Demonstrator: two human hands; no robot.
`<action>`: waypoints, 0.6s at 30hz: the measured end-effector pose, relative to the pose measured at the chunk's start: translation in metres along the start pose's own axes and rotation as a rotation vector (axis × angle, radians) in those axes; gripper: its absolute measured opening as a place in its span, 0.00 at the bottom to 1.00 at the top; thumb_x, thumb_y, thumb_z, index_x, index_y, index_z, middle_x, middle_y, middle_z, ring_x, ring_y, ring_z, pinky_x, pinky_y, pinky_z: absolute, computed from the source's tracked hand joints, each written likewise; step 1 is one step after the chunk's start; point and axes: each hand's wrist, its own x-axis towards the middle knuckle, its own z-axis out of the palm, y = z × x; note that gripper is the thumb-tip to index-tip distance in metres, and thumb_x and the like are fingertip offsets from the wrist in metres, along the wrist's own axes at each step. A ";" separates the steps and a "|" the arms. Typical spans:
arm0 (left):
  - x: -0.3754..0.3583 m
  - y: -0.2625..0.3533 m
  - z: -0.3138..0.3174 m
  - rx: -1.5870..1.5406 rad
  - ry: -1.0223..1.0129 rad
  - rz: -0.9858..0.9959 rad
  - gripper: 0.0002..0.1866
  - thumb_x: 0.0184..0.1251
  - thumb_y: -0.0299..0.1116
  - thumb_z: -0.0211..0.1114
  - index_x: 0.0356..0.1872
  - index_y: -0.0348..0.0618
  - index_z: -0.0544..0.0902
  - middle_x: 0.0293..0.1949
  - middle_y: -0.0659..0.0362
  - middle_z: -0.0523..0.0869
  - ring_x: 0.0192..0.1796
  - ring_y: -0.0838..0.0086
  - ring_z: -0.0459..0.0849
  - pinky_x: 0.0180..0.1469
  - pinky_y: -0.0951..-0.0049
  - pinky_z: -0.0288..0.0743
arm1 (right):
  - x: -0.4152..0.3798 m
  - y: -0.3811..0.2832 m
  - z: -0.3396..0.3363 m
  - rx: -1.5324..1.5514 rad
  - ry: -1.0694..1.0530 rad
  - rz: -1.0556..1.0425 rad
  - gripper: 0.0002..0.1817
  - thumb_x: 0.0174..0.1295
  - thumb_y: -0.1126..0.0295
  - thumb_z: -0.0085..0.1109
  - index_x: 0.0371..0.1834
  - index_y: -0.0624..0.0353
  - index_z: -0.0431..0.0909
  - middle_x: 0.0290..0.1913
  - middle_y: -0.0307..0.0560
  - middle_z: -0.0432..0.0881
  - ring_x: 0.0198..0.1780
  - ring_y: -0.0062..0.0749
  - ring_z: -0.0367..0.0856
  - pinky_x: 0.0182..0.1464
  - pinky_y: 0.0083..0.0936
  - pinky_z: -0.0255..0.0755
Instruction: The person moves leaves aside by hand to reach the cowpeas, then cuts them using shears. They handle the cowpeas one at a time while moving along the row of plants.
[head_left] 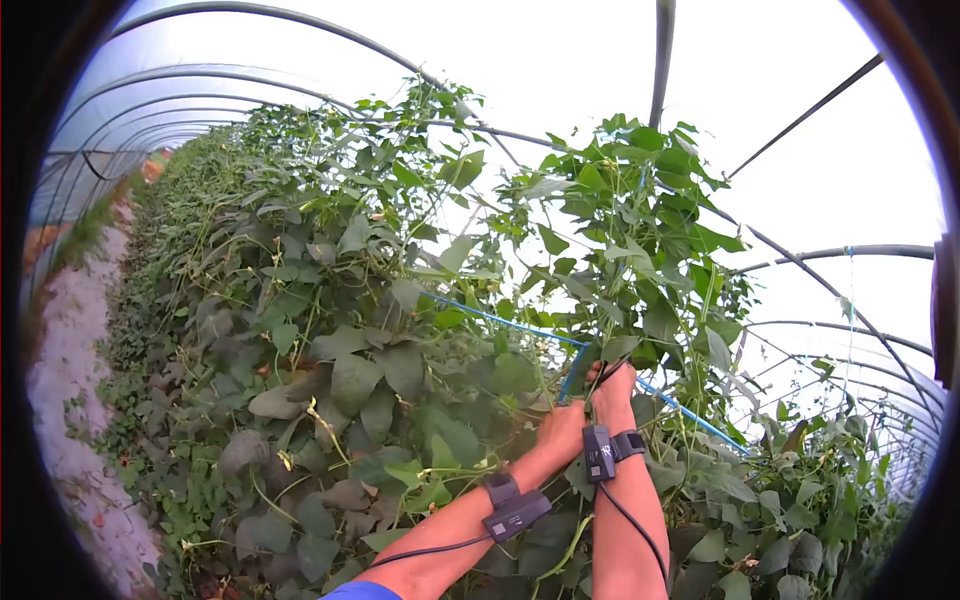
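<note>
Both my hands reach into tall climbing bean-like vines (640,230). A blue twine (500,320) crosses the foliage, and one length of it drops to the fingers of my left hand (563,428), which look closed on it. Just above and to the right is my right hand (613,390), its fingers curled in among the leaves. What those fingers grip is hidden. The blue twine shows again to the right of that hand, slanting down. Each wrist wears a small black device on a strap, with a dark cable along the forearm.
A dense row of vines (250,280) runs away to the far left, beside a pale dirt path (75,370). Curved greenhouse hoops (270,12) arch overhead under translucent plastic. More plants (800,490) grow low on the right, with thin strings hanging from the frame.
</note>
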 end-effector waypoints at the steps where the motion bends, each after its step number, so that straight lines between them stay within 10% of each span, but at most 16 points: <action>1: 0.000 -0.003 0.002 -0.019 0.007 0.010 0.16 0.51 0.37 0.62 0.35 0.34 0.75 0.28 0.39 0.82 0.36 0.43 0.81 0.37 0.49 0.74 | -0.002 0.002 0.001 0.030 0.005 -0.019 0.07 0.60 0.67 0.50 0.26 0.55 0.68 0.17 0.41 0.65 0.16 0.28 0.64 0.20 0.27 0.62; 18: -0.043 -0.017 -0.014 -0.085 0.008 0.178 0.07 0.56 0.28 0.55 0.34 0.34 0.72 0.32 0.38 0.79 0.38 0.40 0.78 0.39 0.45 0.70 | -0.061 0.014 -0.012 0.067 0.018 -0.136 0.07 0.61 0.72 0.42 0.27 0.53 0.69 0.22 0.36 0.70 0.20 0.27 0.69 0.20 0.28 0.63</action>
